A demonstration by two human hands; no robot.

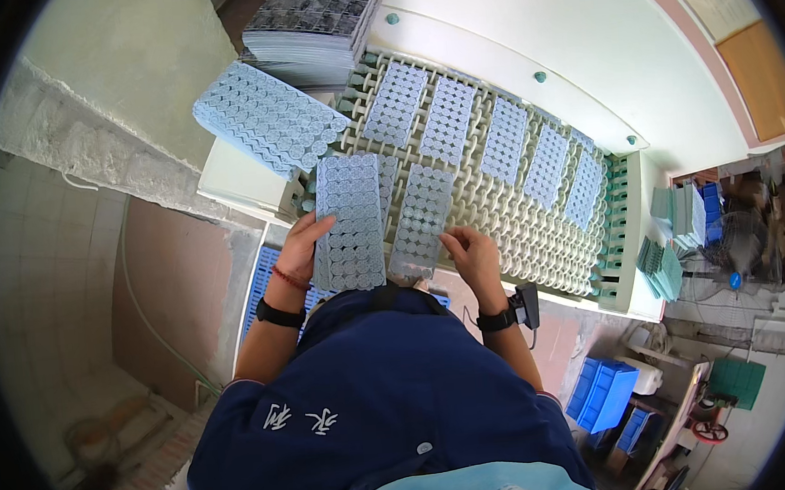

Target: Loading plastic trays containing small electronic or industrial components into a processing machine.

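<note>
In my left hand (299, 250) is a stack of thin grey-blue panels (350, 213), held upright by its left side, the thumb on the front face. Each panel has rows of joined rounded shapes. My right hand (473, 256) pinches the lower right edge of a single perforated panel (423, 208) between thumb and fingertips. That panel stands just right of the held stack, over the near edge of the roller conveyor (528, 235). Several similar pale blue panels (448, 121) lie spaced in a row on the conveyor's rollers.
A pale blue stack of panels (265, 117) lies at the conveyor's left end, by a taller dark-topped stack (309, 32). Green-blue panels (658, 267) stand at the right end. Blue crates (600, 394) and a fan (736, 244) are at the right. Below the conveyor's left end is a blue basket (257, 286).
</note>
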